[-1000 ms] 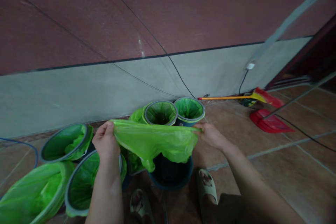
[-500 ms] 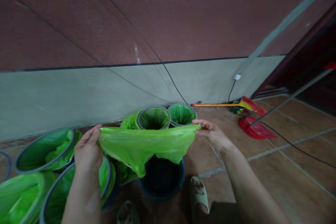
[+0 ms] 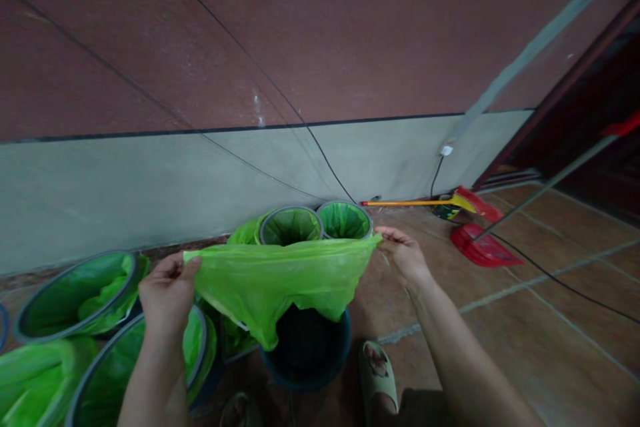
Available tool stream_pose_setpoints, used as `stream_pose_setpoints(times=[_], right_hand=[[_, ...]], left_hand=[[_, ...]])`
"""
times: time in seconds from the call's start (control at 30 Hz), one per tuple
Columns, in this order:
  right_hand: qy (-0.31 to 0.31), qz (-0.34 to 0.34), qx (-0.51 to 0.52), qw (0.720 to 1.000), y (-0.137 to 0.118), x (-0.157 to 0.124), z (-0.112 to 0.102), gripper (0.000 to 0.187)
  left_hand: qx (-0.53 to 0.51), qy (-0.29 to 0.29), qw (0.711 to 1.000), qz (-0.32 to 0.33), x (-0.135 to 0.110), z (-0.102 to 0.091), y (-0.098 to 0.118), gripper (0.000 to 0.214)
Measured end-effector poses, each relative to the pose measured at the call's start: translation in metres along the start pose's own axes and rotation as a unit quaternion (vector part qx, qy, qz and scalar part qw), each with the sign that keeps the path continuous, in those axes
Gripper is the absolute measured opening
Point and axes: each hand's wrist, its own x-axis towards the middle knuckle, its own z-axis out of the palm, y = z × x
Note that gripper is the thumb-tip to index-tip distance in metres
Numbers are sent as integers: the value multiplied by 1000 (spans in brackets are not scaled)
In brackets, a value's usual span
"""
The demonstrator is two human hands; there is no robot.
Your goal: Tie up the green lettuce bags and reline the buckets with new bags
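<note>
Tautly edged, filmy green bag (image 3: 290, 270), left grip (image 3: 167, 290) and right grip (image 3: 406, 260) pinching corners

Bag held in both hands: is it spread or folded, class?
Spread: the bag stretches from left hand to right hand, its lower part hanging loose.

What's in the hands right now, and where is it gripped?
A green plastic bag, held by the two ends of its stretched upper edge: left hand at one end, right hand at the other.

The tiled floor (image 3: 550, 327) carries green-lined bins (image 3: 55, 339), a dark bin (image 3: 306, 383) and a dustpan (image 3: 483, 247) (red).
</note>
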Motion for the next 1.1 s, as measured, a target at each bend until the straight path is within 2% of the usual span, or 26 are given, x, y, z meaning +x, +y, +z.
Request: stream_pose_setpoints(times=[0.1,0.17,0.33,0.4,0.5,0.63,0.77,0.87,0.93,1.0,1.03,1.1], right_hand=[[-41,55,27,997,1,-5,5,33],[-43,75,15,996,1,-6,7,32],[-42,62,-122,990,6,-5,8,39],[-75,67,-158,982,6,-7,8,42],[-156,82,-192,965,7,-10,7,45],[-252,95,-255,929,15,-12,-2,50],[-302,87,-321,894,22,-9,-8,25],[-262,51,-350,898,21,-5,-8,23],[-203,21,-361,910,18,-1,-10,29],[-126,-5,-399,908,14,2,-14,33],[-89,-20,-433,897,12,3,-16,33],[-17,-53,-523,851,8,3,-20,32]], left_hand=[[17,5,1000,3,1,0,-2,22],[17,14,1000,-1,1,0,-1,22],[36,30,999,-25,-1,2,5,18],[38,30,998,-29,-1,3,5,19],[34,24,999,-28,0,2,2,21],[22,30,999,-22,5,-1,-7,26],[28,28,999,-18,7,-4,-12,26],[38,22,999,-20,6,-6,-13,24],[53,10,998,-20,6,-8,-13,23],[75,-14,997,-26,7,-10,-14,22],[87,-31,995,-27,7,-10,-15,21],[104,-63,992,-17,6,-8,-17,21]])
